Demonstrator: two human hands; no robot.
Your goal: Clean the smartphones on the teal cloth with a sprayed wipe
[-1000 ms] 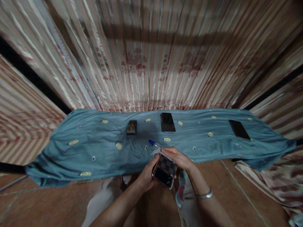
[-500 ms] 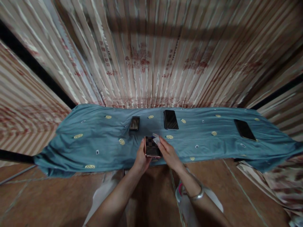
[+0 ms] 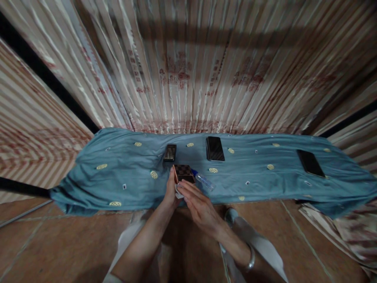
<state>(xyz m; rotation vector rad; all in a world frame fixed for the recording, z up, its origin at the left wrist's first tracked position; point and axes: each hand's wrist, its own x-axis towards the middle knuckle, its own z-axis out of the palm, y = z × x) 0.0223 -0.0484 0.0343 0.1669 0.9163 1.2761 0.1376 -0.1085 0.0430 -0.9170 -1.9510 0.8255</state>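
Observation:
My left hand is closed around a small phone-like device with a dark checkered panel, a plain dark lower part and a rose-gold edge. In my right hand is a white cloth or tissue, pressed by the fingers at the device's near edge. Part of the device and cloth is hidden under these fingers. Just right of the device, a clear small bottle with a blue cap lies on the teal fabric. Beyond my hands sits a small dark phone-like item.
A teal patterned fabric covers the long low surface. On it lie a black phone at centre back and another dark phone at the right. Striped curtains enclose the back and sides, with dark poles at both ends.
My right hand has shifted from the device's upper right to its near edge, cloth still in it. The blue-capped bottle is now uncovered. The device has moved slightly left and away from me.

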